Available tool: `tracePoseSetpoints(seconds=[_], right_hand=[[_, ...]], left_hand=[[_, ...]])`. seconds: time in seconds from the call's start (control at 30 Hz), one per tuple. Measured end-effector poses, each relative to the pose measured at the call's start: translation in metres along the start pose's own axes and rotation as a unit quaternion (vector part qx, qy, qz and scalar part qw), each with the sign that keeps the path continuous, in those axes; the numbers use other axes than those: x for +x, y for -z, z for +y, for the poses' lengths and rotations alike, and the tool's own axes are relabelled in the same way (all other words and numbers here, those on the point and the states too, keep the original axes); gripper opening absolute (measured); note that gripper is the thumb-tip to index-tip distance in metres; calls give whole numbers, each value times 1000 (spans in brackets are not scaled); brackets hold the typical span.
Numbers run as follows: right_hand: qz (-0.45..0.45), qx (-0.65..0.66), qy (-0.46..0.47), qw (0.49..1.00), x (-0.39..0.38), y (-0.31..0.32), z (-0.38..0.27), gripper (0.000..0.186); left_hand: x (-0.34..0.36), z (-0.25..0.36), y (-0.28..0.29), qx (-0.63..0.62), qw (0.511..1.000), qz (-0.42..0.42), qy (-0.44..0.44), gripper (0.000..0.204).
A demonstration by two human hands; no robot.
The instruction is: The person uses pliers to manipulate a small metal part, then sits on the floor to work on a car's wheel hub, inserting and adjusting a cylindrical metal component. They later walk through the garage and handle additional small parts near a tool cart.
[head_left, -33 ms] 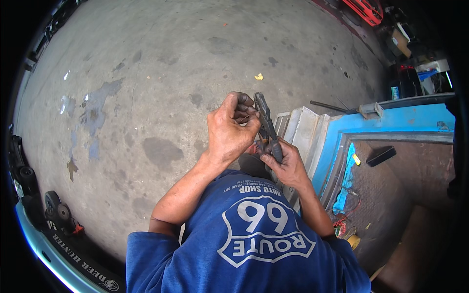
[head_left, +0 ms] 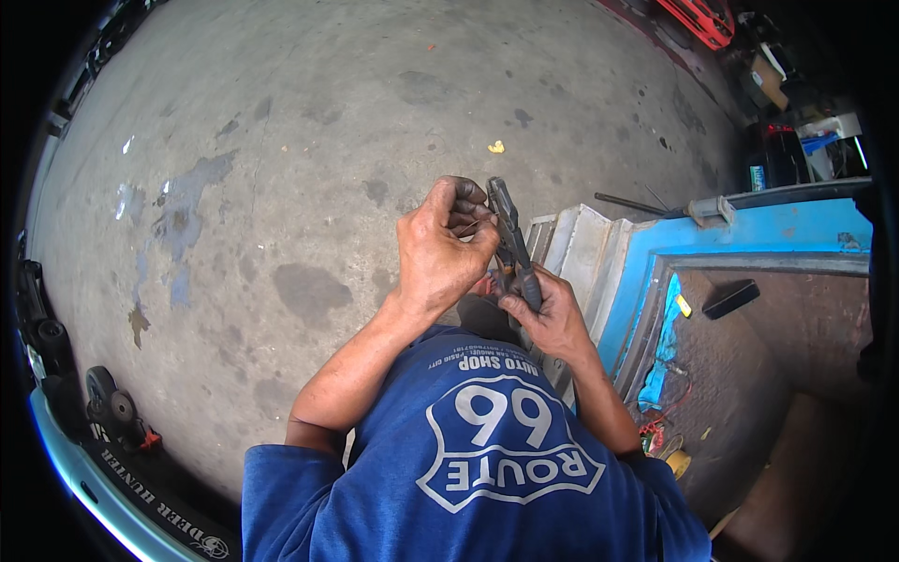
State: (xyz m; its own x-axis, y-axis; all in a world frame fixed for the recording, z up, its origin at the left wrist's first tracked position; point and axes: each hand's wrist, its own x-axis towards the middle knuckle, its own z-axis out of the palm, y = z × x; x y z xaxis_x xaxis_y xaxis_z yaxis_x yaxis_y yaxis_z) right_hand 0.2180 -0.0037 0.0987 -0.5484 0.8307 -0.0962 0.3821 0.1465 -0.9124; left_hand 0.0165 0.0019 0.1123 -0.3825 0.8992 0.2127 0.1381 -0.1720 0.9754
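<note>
In front of my body, my right hand is wrapped round a long, dark plier-like hand tool. The tool tilts up and to the left, its upper end beside the fingertips of my left hand. Those fingers are curled, with thumb and forefinger pinched together against the tool's side. Whatever lies in the pinch is too small to name. Both hands have dark grime on the fingers. Below the left fingertips, a bit of orange shows near the tool's lower part, partly hidden by the hands.
Stained concrete floor spreads ahead, with a small yellow scrap on it. At right, a metal step adjoins a blue door frame; inside lie a black block and wires. A light-blue vehicle edge is at lower left.
</note>
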Motion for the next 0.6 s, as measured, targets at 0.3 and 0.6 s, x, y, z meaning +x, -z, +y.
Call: tracePoseSetpoints(seconds=[0.3,0.6], right_hand=[[59,-22,-77,995,8,-3,2,47],[35,-1,-13,999,8,-1,6,43]], left_hand=[[9,-1,-2,13,1000,-10,-14,23],[3,-1,-7,-5,999,-33,5,25]])
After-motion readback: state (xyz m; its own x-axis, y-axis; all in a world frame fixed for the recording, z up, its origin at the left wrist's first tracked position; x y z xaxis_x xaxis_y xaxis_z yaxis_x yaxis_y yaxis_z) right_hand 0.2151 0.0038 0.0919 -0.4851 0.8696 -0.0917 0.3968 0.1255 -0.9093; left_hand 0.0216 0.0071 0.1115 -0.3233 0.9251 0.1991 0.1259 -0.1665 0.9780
